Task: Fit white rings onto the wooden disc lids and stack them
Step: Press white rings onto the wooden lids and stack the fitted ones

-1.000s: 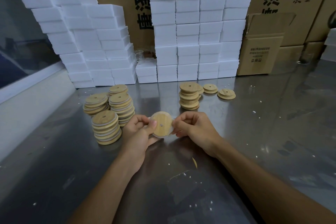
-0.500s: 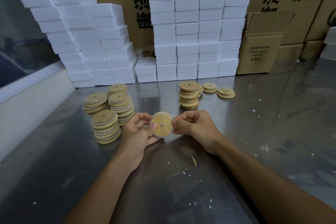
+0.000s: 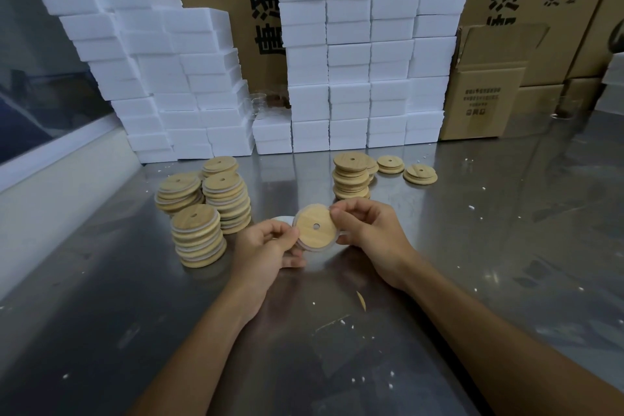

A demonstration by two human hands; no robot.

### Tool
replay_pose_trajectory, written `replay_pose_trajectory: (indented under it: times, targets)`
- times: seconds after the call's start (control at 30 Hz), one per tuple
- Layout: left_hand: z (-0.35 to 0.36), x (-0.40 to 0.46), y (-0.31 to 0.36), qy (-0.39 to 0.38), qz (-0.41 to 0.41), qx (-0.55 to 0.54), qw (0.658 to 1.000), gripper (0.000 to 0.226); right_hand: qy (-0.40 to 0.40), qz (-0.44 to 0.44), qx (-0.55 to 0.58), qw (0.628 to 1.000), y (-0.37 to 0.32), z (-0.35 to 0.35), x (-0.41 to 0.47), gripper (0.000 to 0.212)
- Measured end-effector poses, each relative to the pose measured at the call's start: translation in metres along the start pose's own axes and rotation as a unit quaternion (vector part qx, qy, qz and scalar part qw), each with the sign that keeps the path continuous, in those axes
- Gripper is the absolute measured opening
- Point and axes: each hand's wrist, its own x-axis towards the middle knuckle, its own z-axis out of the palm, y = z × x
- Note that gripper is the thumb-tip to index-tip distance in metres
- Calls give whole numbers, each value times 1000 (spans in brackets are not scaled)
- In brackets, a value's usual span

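A round wooden disc lid (image 3: 315, 228) with a small centre hole is held upright above the steel table, a thin white ring (image 3: 332, 242) around its rim. My left hand (image 3: 266, 248) grips its left edge with curled fingers and thumb. My right hand (image 3: 373, 233) pinches its upper right edge. Another white ring (image 3: 283, 219) shows behind my left fingers. Stacks of ringed lids (image 3: 199, 236) stand to the left. A stack of plain lids (image 3: 351, 181) stands behind, with two low piles (image 3: 420, 174) to its right.
The steel table (image 3: 472, 246) carries white crumbs and a wood sliver (image 3: 361, 300). White foam blocks (image 3: 358, 54) are piled at the back and back left. Cardboard boxes (image 3: 486, 91) stand at the back right. A white ledge (image 3: 50, 179) runs along the left.
The lid has tilted and shifted slightly right in my hands. My right fingers have moved up along its rim, and a white ring now shows behind my left hand.
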Motion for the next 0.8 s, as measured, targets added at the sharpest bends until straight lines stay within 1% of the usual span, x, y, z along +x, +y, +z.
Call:
replay_pose_trajectory:
  times: [0.1,0.17,0.23,0.3,0.4,0.47,0.57,0.6,0.8]
  targets:
    - [-2,1,1,9,-21,-36,999,18,-13,-12,-13,1000,0,2,-1,9]
    - [-4,2,4,23,-28,-75,997,17,-20,-11,-30,999,-1,4,-2,13]
    - [-5,3,8,53,-21,-108,993,17,-16,-2,-28,999,-2,5,-2,14]
    - [-5,3,15,104,15,-137,985,17,4,12,-7,1000,-3,4,-2,11]
    - [-6,2,25,205,106,-149,962,19,34,26,12,999,-3,3,-1,13]
    - [-7,2,30,250,134,-164,945,18,38,30,5,999,-2,3,0,14]
    - [-7,2,32,289,114,-209,927,5,36,32,-11,999,-1,4,0,17]
    - [-8,1,32,295,103,-222,924,6,36,31,-13,999,-1,3,0,18]
    - [-8,4,27,298,81,-247,918,27,29,28,-27,999,0,3,0,19]
